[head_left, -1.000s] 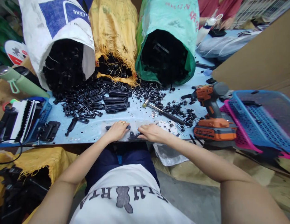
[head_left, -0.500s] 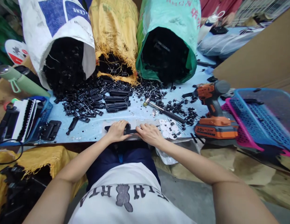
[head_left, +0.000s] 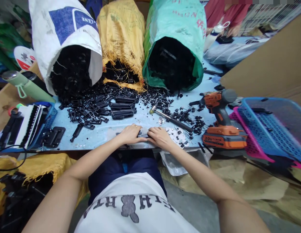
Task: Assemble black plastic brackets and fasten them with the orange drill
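Observation:
At the front edge of the bench, my left hand [head_left: 131,134] is closed over a dark, long plastic part [head_left: 143,136]. Most of that part is hidden under the fingers, and a bit shows between the hands. My right hand [head_left: 160,138] has its fingers curled on the right end of the same part. The fingertips of both hands nearly meet. Just right of my right hand lie white round discs [head_left: 180,138] with small black pins among them. A hammer [head_left: 172,119] rests behind them, its head toward the left. Finished-looking long black parts [head_left: 123,113] lie in a stack behind my left hand.
White [head_left: 38,48], yellow [head_left: 121,32] and green [head_left: 177,26] sacks spill black pieces onto the blue bench [head_left: 92,139]. An orange cordless drill [head_left: 224,137] stands at right beside a blue basket [head_left: 269,126]. Another person's red sleeve [head_left: 214,13] shows far back.
My left hand has shifted right, closer to my right hand, and covers more of the black part. The whole view has tilted slightly, so the bench sits a little lower.

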Demonstrator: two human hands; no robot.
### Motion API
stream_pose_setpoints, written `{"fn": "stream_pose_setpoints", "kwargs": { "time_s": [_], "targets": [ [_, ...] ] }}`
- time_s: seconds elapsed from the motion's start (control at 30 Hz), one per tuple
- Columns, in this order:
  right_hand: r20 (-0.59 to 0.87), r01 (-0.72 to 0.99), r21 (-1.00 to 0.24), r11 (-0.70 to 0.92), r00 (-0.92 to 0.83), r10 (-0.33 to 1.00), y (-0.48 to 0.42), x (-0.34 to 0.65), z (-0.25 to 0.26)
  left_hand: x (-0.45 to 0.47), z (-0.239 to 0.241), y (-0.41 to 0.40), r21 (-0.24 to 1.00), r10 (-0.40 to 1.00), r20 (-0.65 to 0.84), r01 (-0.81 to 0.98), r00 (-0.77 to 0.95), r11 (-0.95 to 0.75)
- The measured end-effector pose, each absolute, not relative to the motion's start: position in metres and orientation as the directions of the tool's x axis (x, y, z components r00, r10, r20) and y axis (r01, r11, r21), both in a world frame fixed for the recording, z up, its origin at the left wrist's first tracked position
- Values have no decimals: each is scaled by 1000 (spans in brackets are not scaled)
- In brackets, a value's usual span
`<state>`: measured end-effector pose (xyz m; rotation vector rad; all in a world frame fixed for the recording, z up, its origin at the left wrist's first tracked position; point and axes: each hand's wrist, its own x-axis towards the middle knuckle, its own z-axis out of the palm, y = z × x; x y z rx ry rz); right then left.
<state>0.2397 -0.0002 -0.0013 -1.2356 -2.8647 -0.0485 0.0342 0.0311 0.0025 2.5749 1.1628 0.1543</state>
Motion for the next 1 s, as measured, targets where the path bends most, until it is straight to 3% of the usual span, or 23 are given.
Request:
{"fn": "stream_pose_setpoints", "kwargs": {
  "time_s": [0.13, 0.27, 0.43, 0.5, 0.6, 0.67, 0.73, 0.8, 0.87, 1.0],
  "targets": [
    [91, 767, -38, 641, -636, 766, -11, 256, -16, 88, 11, 93, 271, 845, 65, 805, 531, -528],
    [77, 828, -115, 549, -543, 836, -19, 260, -17, 124, 6, 140, 286, 897, 24, 857, 440, -428],
    [148, 997, -44, 67, -60, 987, 5, 276, -13, 117, -2, 131, 315, 911, 28, 861, 412, -399],
    [159, 994, -6, -106, 105, 982, 22, 281, -15, 96, -1, 110, 388, 916, 121, 831, 382, -398],
    [163, 972, 8, -236, 232, 959, 42, 279, -20, 50, -1, 68, 656, 927, 314, 658, 207, -369],
    [150, 961, -18, -277, 277, 949, 49, 276, -20, 19, -4, 40, 838, 955, 297, 477, 5, -263],
    [135, 952, -60, -300, 305, 943, 47, 272, -17, -4, -10, 16, 955, 974, 160, 276, -161, -111],
    [141, 942, -101, -320, 332, 933, 41, 271, -12, -17, -17, 0, 991, 972, 26, 136, -232, 5],
    [154, 932, -135, -336, 355, 922, 35, 272, -8, -22, -23, -10, 994, 970, -17, 97, -241, 42],
    [123, 940, -158, -302, 322, 939, 35, 277, -10, -23, -27, -20, 966, 962, 133, 249, -240, -71]
  ]
}}
